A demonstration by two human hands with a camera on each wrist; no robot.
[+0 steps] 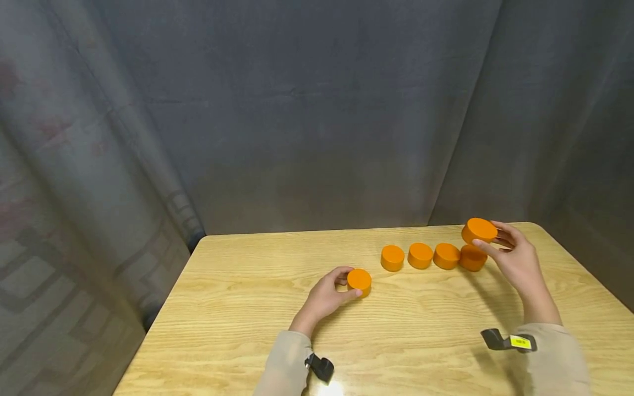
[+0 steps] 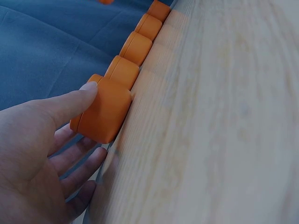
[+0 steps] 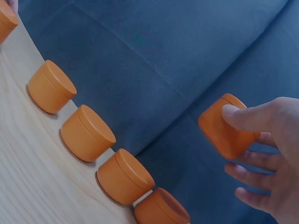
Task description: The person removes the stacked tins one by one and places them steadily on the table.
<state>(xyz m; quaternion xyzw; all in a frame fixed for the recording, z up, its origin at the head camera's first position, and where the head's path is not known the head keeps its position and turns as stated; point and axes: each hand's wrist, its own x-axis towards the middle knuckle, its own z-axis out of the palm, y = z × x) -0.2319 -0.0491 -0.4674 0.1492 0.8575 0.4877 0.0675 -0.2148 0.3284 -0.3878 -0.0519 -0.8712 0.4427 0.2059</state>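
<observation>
Several round orange lidded tins are in view. My left hand grips one orange tin between thumb and fingers, at table level, nearest the left end of the row. In the left wrist view the thumb presses on that tin. My right hand holds another tin up in the air, above the rightmost tin of the row. The right wrist view shows this raised tin apart from those below, pinched by the thumb and fingers.
Three more tins, the left one, the middle one and the right one, stand in line with the rightmost tin on the wooden table. A dark grey curtain hangs behind the table's back edge.
</observation>
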